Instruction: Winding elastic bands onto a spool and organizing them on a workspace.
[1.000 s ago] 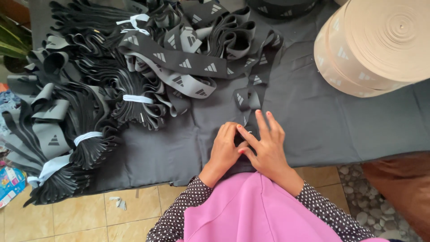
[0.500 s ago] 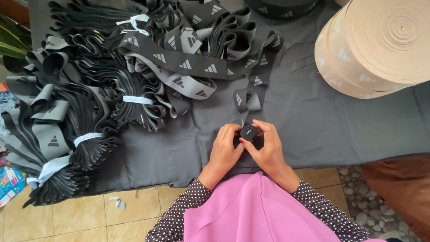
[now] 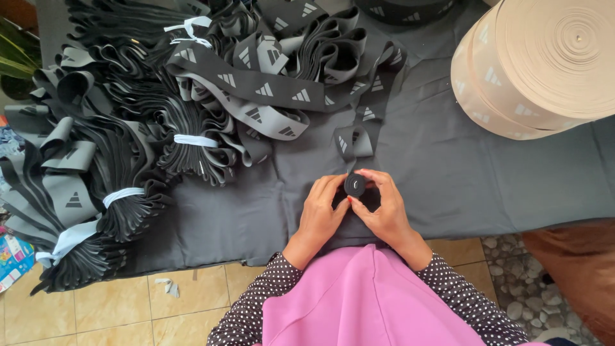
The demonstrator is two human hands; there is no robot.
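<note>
While both hands point(image 3: 352, 208) pinch a rolled black band point(image 3: 354, 185), tied band bundles point(image 3: 128, 205) left, beige roll point(image 3: 544, 64) right

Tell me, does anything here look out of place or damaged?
Nothing looks damaged. Both hands, left hand and right hand, hold a small rolled band. Only some white scraps lie on the tiled floor.

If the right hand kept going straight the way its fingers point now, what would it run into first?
The right hand points up-left, its fingertips on the small dark roll. That roll comes first, with the left hand holding its other side. Beyond it, probably the loose grey elastic band lying on the dark cloth.
</note>
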